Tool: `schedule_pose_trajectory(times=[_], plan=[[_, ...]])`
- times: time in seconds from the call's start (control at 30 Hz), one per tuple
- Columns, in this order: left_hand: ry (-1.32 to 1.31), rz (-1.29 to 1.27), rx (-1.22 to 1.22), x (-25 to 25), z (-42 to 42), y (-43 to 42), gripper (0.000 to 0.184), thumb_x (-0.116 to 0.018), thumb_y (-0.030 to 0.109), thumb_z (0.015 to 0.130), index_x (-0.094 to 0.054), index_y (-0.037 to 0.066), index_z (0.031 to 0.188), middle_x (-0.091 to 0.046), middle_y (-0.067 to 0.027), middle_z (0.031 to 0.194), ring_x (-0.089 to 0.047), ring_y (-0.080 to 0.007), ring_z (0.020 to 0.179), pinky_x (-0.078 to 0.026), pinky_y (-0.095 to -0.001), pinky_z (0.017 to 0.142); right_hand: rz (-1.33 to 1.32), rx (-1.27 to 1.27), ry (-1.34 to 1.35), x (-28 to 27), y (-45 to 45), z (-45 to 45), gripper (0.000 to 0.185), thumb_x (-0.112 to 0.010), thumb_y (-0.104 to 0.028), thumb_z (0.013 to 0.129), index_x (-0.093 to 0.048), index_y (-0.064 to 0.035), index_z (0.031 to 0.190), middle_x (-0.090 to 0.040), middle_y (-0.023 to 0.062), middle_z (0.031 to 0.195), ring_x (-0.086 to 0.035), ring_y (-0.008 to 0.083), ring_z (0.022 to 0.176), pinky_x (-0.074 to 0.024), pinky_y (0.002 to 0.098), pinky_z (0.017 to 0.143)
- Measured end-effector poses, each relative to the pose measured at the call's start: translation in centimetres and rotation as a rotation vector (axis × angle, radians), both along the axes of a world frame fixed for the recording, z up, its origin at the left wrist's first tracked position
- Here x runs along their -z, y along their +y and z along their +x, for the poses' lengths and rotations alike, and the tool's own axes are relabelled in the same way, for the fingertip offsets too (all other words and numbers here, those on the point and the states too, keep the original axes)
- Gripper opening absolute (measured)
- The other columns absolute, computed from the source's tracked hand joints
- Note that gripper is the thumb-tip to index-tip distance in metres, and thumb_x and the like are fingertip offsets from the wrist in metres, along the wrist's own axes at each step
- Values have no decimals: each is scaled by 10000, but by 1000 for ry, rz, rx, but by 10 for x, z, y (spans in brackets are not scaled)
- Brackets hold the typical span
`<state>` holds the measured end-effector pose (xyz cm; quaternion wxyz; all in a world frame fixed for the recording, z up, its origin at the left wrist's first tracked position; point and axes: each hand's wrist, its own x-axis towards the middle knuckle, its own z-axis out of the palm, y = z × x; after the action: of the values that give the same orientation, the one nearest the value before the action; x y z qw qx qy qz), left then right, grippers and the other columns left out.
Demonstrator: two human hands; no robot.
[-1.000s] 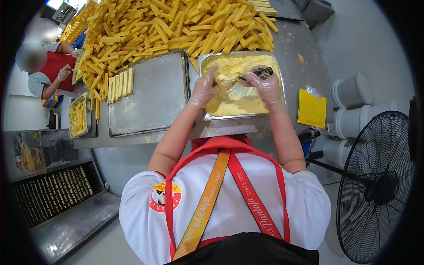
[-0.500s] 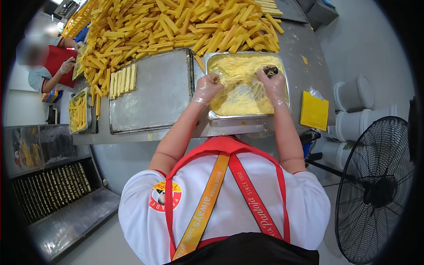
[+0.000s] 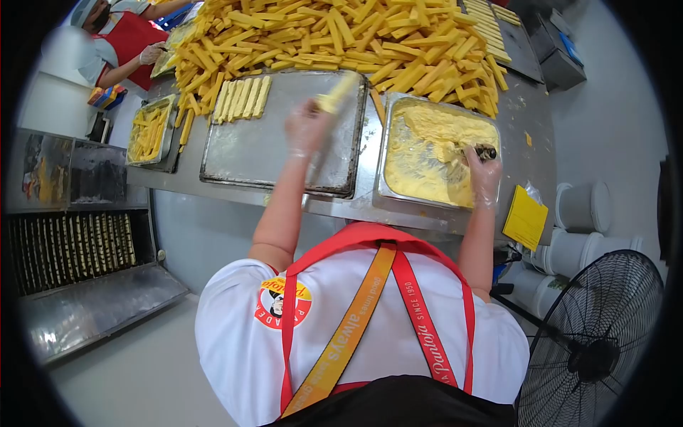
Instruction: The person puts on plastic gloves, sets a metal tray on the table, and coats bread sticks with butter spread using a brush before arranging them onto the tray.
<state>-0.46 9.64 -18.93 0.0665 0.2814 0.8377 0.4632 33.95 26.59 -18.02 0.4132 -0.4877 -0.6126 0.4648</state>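
A pale, coated stick [image 3: 342,92] is held at its near end by the left hand [image 3: 306,130], closed around it above the metal tray [image 3: 249,160]; both are blurred, and whether the stick touches the tray cannot be told. Its long axis is slanted away from the body and to the right, while the row of coated sticks [image 3: 242,98] is laid side by side in the tray's far left part, pointed mostly away from the body. The row is thus placed to the left of the left hand, the nearer of the two hands. By the right hand [image 3: 484,175], a dark-handled tool [image 3: 486,151] is gripped over the right part of the deep pan [image 3: 385,160], in which a pale yellow mixture [image 3: 427,181] is spread unevenly. The tray and pan are set apart on the metal surface [image 3: 526,114], with yellow sticks [image 3: 341,35] heaped beyond them. More sticks are held in a smaller pan [image 3: 131,146] at the left, near a co-worker [image 3: 136,43] in a red apron. A yellow folder [image 3: 526,217] is seen at the right, with white buckets [image 3: 583,208] and a black fan [image 3: 594,359] below the surface's edge.
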Motion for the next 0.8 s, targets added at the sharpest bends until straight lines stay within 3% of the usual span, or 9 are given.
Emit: schedule_pose_trajectory(times=[0.1, 0.3, 0.43, 0.5, 0.53, 0.6, 0.7, 0.73, 0.8], plan=[[361, -131, -320, 25, -83, -30, 293, -730, 329, 716, -693, 69, 846, -677, -150, 726, -667, -308, 695, -513, -408, 646, 58, -7, 7, 2, -11, -6, 182, -714, -131, 839, -659, 24, 918, -660, 54, 751, -613, 129, 676, -494, 285, 646], [400, -339, -210, 66, -140, -49, 250, -711, 259, 676, -653, 37, 774, -650, -198, 705, -644, -392, 720, -509, -482, 690, 119, -36, -87, 1, -17, -16, 172, -717, -126, 846, -641, 16, 905, -660, 77, 763, -594, 151, 666, -485, 297, 636], [482, -409, -233, 82, -144, -41, 308, -706, 241, 689, -623, 28, 896, -649, -206, 911, -630, -380, 827, -517, -478, 738, 439, -242, -235, -9, -48, -37, 183, -725, -137, 840, -636, -4, 928, -655, 113, 802, -619, 172, 724, -486, 316, 651], [636, -296, -355, 78, -125, -37, 349, -703, 229, 698, -598, 29, 964, -626, -203, 1044, -617, -375, 894, -520, -478, 769, 144, -490, -130, -13, -59, -38, 184, -719, -140, 839, -640, -5, 936, -644, 108, 788, -622, 170, 723, -487, 326, 647], [412, -458, -261, 37, -105, -30, 438, -701, 225, 738, -569, 42, 1114, -562, -188, 1225, -600, -376, 1004, -522, -471, 826, 44, -417, -142, -13, -51, -36, 188, -720, -142, 837, -641, -4, 938, -643, 105, 788, -620, 167, 723, -488, 326, 649], [440, -182, -97, 12, -67, -2, 448, -696, 225, 762, -575, 45, 1154, -579, -198, 1216, -596, -389, 1030, -512, -464, 851, -154, -275, -163, -10, -18, -28, 197, -720, -146, 832, -643, -3, 944, -640, 99, 787, -618, 163, 722, -491, 326, 653], [262, -32, 215, 2, -5, 52, 445, -687, 231, 800, -601, 59, 1202, -629, -215, 1155, -602, -391, 1060, -490, -452, 890, 43, -9, -266, -4, 29, -1, 224, -725, -160, 828, -648, 5, 959, -652, 82, 799, -610, 143, 720, -497, 318, 668], [53, 70, 332, -5, 12, 78, 374, -685, 221, 793, -645, 56, 1126, -666, -217, 1051, -620, -381, 1022, -480, -453, 888, 205, -34, -330, -4, 25, -9, 231, -729, -160, 825, -649, 8, 961, -654, 75, 803, -607, 137, 719, -498, 314, 671], [69, 50, 481, 14, 24, 120, 378, -672, 295, 791, -672, 53, 1082, -671, -217, 1060, -628, -371, 1029, -491, -449, 884, 529, -92, -447, -5, -1, -21, 245, -735, -161, 819, -650, 15, 966, -659, 61, 811, -602, 124, 717, -500, 304, 676]])
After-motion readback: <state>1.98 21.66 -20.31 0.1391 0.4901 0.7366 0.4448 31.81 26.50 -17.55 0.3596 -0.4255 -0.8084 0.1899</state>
